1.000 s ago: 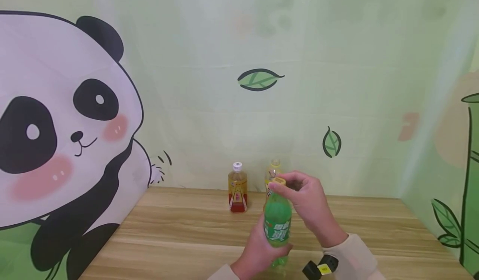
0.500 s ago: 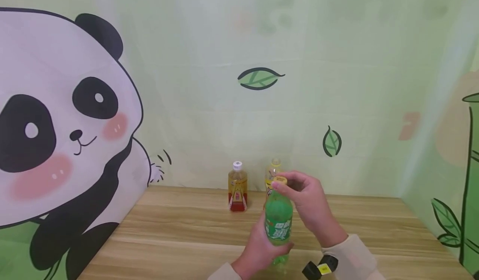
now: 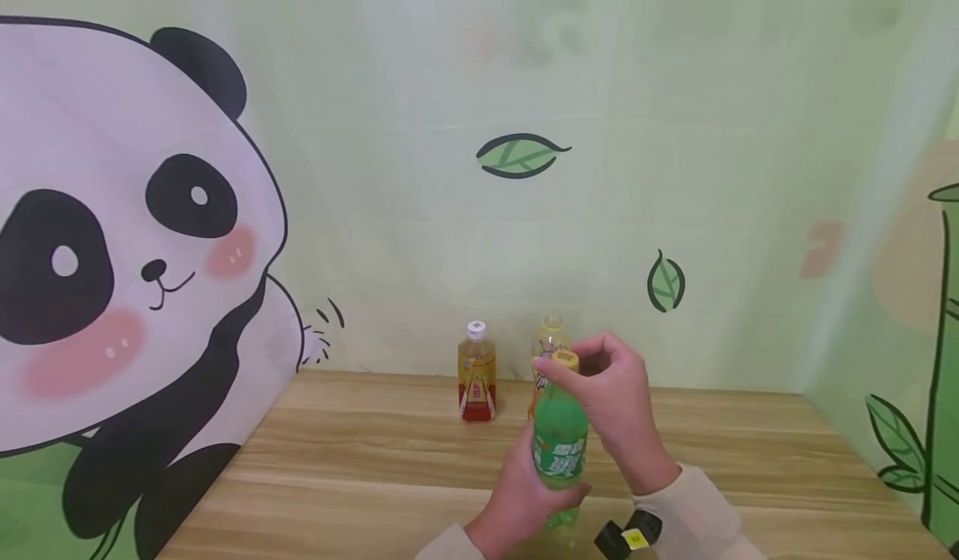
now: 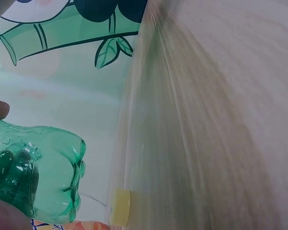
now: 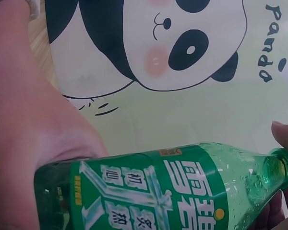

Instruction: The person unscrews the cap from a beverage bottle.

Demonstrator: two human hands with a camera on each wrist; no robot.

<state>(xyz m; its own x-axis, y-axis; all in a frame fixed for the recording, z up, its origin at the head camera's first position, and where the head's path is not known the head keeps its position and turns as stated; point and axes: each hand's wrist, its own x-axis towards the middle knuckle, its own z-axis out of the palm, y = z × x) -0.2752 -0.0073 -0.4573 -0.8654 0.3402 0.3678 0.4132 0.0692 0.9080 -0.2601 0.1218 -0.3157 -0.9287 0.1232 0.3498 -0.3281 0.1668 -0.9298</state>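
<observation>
A green plastic soda bottle [image 3: 560, 439] with a green-and-white label is tilted slightly over the table. My left hand [image 3: 519, 493] grips its lower body, thumb across the front. My right hand [image 3: 620, 402] pinches the yellow cap [image 3: 566, 359] at the top, thumb on the near left side and fingers curled behind. In the right wrist view, the bottle's neck [image 5: 273, 167] lies by the right thumb [image 5: 285, 136], and the left hand [image 5: 53, 134] holds the bottom end. The left wrist view shows the clear green base [image 4: 53, 163] past the left fingers.
Toward the back stands a white-capped bottle of reddish drink [image 3: 477, 377]. Beside it, a bottle with a yellow-orange label [image 3: 541, 377] is partly hidden behind the right hand and green bottle. The wood-grain table [image 3: 360, 460] meets a printed panda backdrop [image 3: 404, 169].
My right hand has turned, its wrist shifting left and knuckles rising, while keeping its pinch on the cap. The bottle has drifted slightly right in my left hand's grip.
</observation>
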